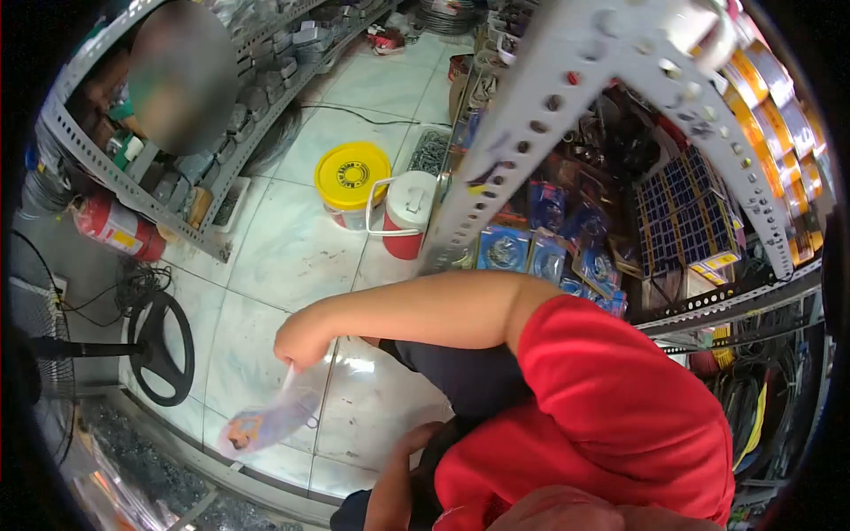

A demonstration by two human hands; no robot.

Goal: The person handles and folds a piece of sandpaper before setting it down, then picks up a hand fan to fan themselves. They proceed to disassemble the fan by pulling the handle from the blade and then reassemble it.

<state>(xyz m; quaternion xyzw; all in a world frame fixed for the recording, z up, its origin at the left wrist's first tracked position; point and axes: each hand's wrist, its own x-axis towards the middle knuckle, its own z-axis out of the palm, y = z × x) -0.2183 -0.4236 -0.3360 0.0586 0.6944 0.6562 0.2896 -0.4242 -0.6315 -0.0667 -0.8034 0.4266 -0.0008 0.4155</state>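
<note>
- The person's red sleeve (602,416) fills the near foreground, with a bare forearm running out of it toward the left.
- Low in the view, the other hand (416,442) rests against dark clothing; which hand it is and how far it is open cannot be told, as most of it is hidden.
- At the end of the outstretched forearm, the hand (301,341) is closed, its fingers pinched on the top edge of a clear plastic bag (266,416).
- The bag hangs straight below that hand, tilting down and to the left over the tiled floor (292,257); something orange and dark shows through it, too blurred to name.
- Just left of the bag, a black fan base (164,350) lies on the floor with cables beside it.
- Farther out, a red and white jug (407,212) stands beside a bucket with a yellow lid (352,175), the two nearly touching.
- To the right, a perforated metal shelf upright (531,106) crosses the view, with blue packets (531,252) behind it.
- Far left, a red fire extinguisher (115,227) lies under another rack.
</note>
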